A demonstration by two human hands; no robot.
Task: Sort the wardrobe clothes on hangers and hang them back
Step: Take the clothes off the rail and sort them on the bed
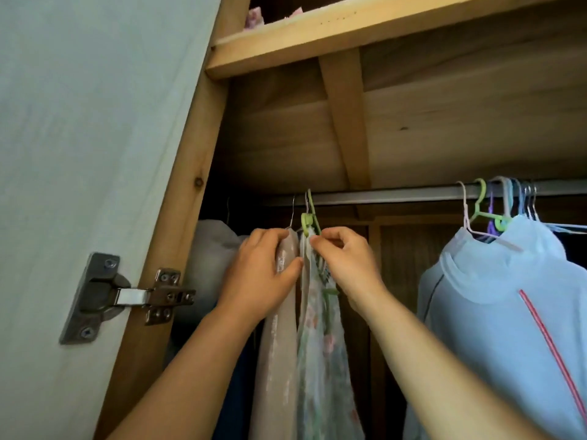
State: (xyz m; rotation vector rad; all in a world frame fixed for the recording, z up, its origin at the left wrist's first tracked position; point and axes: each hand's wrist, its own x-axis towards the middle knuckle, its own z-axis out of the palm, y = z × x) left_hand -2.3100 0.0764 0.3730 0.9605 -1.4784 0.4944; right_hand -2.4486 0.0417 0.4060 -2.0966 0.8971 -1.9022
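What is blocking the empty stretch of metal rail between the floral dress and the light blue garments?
Nothing visible: the metal rail runs bare from the floral dress to the light blue garments.

Both arms raised, reaching fwd & up. Left hand [265, 274] curled, fingers [270, 238] and thumb gripping cloth. Right hand [346, 265] bent at wrist, fingertips [316, 241] pinching fabric.

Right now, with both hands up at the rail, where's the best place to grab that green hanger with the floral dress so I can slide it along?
Probably grip the green hanger at its neck loop, just under the rail, coming from the right where the rail is bare. The loop stands clear above the floral dress; the shoulders are buried in cloth, and the left hand already holds the beige garment aside.
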